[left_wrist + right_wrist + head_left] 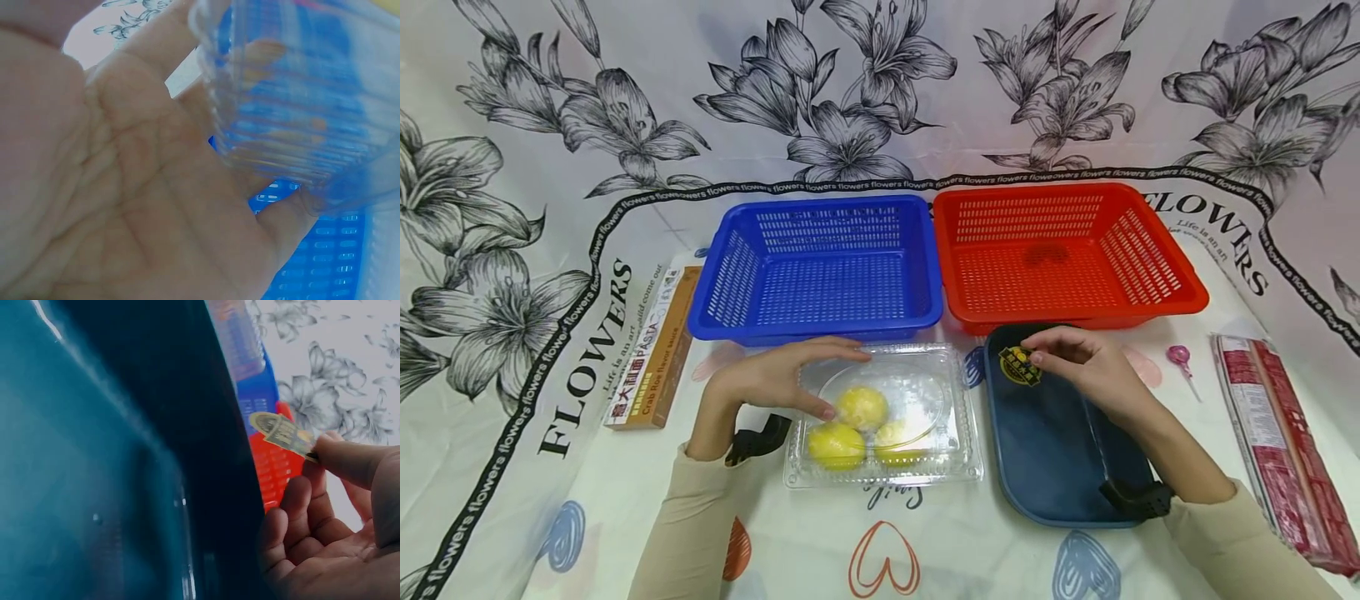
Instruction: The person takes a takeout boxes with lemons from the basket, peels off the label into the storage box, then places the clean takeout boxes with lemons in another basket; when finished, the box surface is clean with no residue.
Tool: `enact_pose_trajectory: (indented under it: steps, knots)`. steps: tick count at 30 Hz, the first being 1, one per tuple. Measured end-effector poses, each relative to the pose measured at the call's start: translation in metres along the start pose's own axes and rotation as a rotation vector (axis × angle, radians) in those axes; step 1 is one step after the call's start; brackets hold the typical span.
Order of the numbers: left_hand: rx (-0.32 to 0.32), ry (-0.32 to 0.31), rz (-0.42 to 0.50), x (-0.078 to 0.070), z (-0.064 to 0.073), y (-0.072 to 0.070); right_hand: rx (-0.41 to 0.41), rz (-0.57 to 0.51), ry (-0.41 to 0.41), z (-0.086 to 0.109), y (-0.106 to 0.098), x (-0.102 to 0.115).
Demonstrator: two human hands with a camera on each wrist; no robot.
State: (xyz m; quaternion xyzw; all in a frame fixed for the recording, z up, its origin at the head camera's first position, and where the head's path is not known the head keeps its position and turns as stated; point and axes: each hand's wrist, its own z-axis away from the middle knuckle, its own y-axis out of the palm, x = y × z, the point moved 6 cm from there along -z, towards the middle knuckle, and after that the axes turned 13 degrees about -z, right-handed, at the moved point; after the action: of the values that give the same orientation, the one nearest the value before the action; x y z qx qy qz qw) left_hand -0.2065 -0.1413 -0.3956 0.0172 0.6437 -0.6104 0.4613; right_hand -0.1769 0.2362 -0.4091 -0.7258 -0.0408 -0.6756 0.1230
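Observation:
A clear plastic box with several yellow lemons inside stands in front of me. My left hand spans its left end, fingers stretched along the far edge and thumb over the lid. Through the box wall in the left wrist view, some of its fingers show. Between thumb and forefinger, my right hand pinches a small black-and-gold label. That hand is over the far part of a dark blue tray, and in the head view the label overlaps the tray's far left corner.
Behind stand a blue basket and a red basket, side by side. A pasta box lies at the left. To the right are a pink lollipop and a long red packet. A flowered cloth covers table and backdrop.

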Motion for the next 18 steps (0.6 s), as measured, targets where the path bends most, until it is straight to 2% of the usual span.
enact_pose_trajectory:
  steps: [8, 18]
  knots:
    - [-0.007, 0.008, 0.006, 0.002, 0.000, 0.001, 0.067, 0.051, 0.094, -0.001, 0.004, -0.016]
    - [-0.001, 0.010, -0.007, 0.002, 0.000, 0.001, 0.097, 0.078, 0.120, -0.003, 0.006, -0.024]
